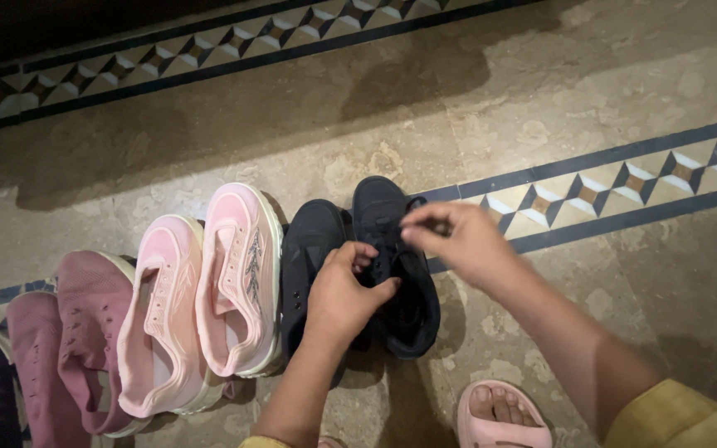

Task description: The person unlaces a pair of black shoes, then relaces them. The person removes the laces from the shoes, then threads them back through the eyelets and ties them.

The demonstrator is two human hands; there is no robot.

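Row of shoes on a marble floor (541,108) with a dark-and-cream patterned border. Landmark: the right black shoe (396,265), last in the row.

Left hand (343,290) sits over that shoe's opening, fingers curled and pinching what looks like the lace at the tongue; the dark lace against dark fabric makes the exact grip hard to confirm. Right hand (458,241) hovers over the shoe's toe half, thumb and forefinger closed on a thin dark lace end (415,202) drawn taut toward the toe.

Left black shoe (313,265) lies touching the landmark's left side. Further left: two pale pink sneakers (201,299), then mauve slip-ons (68,340), then a dark shoe cut by the frame edge. Below the landmark, a foot in a pink slide (499,415).

Judgement on doing the lacing well: keep the left hand pressing the tongue flat so the shoe does not skid on the smooth stone; pull the lace evenly along the shoe's length, not sideways, to avoid nudging its neighbour; the low light favours working by feel.
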